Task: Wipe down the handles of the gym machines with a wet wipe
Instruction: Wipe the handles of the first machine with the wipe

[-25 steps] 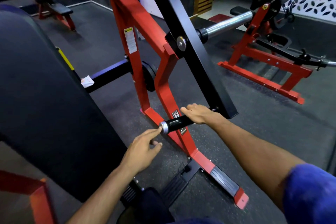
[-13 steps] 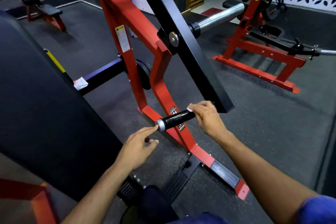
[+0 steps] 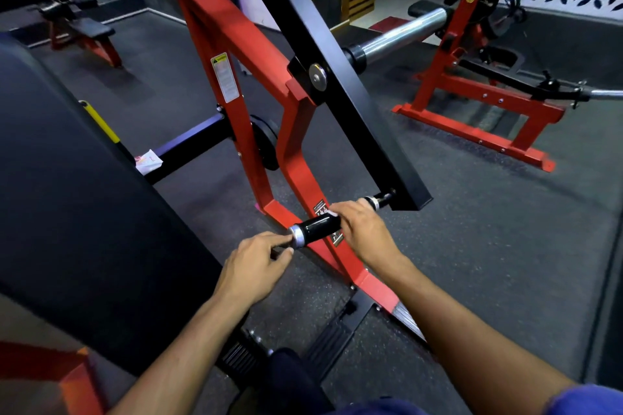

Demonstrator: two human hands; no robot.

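Observation:
A black handle [image 3: 318, 225] with a silver end cap sticks out from the black lever arm [image 3: 340, 77] of a red machine. My right hand [image 3: 362, 229] is wrapped over the handle's far half, with a bit of white wet wipe [image 3: 332, 212] showing under the fingers. My left hand [image 3: 256, 263] is at the handle's near end, thumb and fingertips at the silver cap [image 3: 297, 236].
A large black pad [image 3: 67, 212] fills the left. The red machine frame [image 3: 236, 54] stands ahead, with a wipe packet [image 3: 148, 158] on a black crossbar. A chrome weight sleeve [image 3: 397, 35] and another red machine [image 3: 478, 104] are at the right. Foot plates [image 3: 330, 337] lie below.
My right hand has slid along the handle toward its near end with the wipe. My left hand has closed in on the silver end cap. The view has shifted slightly.

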